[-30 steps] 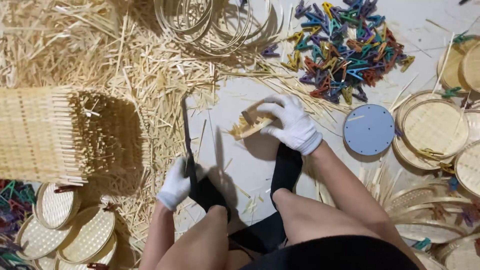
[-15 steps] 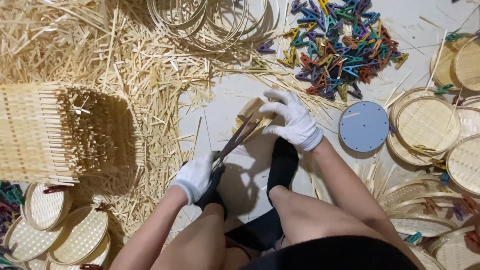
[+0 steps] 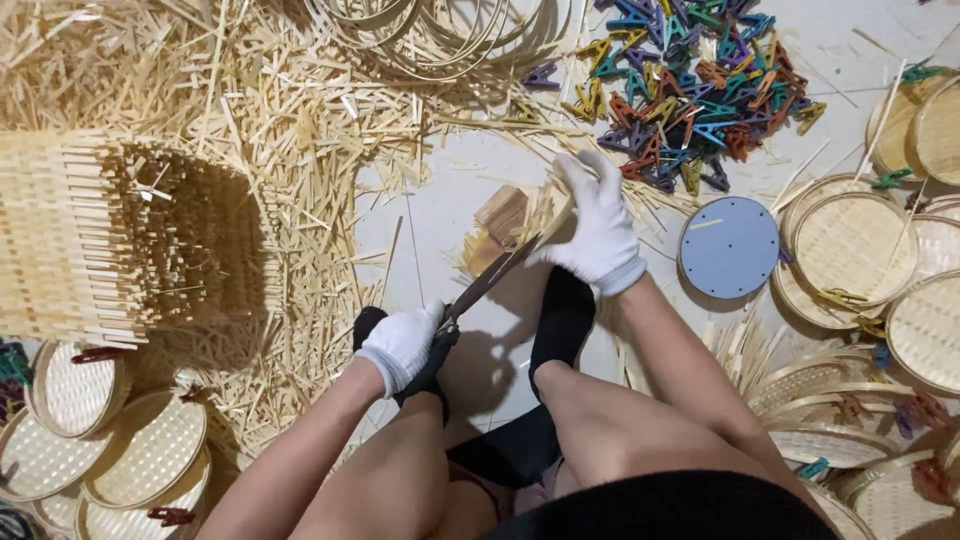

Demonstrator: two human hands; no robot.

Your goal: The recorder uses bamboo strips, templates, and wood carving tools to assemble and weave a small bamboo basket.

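The left hand (image 3: 402,345), in a white glove, grips the handle of a knife (image 3: 490,280), fingers wrapped tight around it; the dark blade slants up and to the right toward the right hand (image 3: 597,232). That hand, gloved too, presses down on a bundle of thin bamboo strips (image 3: 548,212), fingers curled over them just where the blade tip meets the bundle. A small wood block (image 3: 502,213) lies just left of the strips on the pale floor (image 3: 440,200). Both feet in black socks (image 3: 562,318) rest below the knife. Loose straw (image 3: 250,90) covers the floor to the left, beside a woven basket (image 3: 70,235). A heap of coloured clips (image 3: 690,90) lies above right, a blue disc (image 3: 729,247) just right of the hand, and round woven trays (image 3: 850,245) further right.
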